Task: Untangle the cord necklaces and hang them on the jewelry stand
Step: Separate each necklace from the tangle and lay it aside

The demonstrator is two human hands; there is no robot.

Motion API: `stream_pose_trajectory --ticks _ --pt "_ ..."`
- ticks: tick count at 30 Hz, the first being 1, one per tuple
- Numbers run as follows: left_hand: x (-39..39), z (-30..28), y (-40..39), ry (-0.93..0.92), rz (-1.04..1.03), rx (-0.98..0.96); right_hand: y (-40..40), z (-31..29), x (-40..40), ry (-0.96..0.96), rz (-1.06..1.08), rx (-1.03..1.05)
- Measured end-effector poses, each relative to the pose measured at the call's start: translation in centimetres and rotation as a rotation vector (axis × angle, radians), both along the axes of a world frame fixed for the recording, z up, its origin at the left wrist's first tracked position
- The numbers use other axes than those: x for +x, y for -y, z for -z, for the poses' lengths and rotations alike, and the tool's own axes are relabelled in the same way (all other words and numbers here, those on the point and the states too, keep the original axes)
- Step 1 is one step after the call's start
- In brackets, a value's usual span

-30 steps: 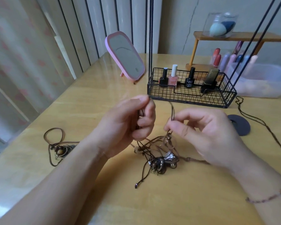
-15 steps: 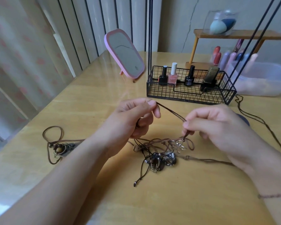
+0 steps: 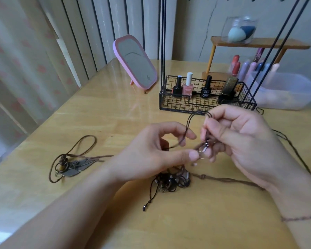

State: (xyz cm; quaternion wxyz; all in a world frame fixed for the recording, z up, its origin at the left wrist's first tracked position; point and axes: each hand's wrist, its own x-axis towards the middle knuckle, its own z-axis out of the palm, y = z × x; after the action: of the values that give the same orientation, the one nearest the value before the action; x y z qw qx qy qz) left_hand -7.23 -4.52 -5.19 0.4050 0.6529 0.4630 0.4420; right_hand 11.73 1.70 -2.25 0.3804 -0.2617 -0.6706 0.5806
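Both hands, the left hand and right hand, pinch a limp, light cord loop raised above the tangled necklaces on the tabletop, best gripped near the knots.

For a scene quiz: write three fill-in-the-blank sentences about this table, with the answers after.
1. Both hands hold a dark cord loop above the ____ table.
2. The black wire basket holds ____ nail polish bottles.
3. The tilted mirror has a ____ frame.

Answers: wooden; four; pink
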Motion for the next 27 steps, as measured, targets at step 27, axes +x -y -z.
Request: stream_pose_trajectory --ticks 27 --pt "0.54 0.52 0.06 0.178 -0.082 0.096 -0.54 0.48 0.48 0.05 -0.064 0.095"
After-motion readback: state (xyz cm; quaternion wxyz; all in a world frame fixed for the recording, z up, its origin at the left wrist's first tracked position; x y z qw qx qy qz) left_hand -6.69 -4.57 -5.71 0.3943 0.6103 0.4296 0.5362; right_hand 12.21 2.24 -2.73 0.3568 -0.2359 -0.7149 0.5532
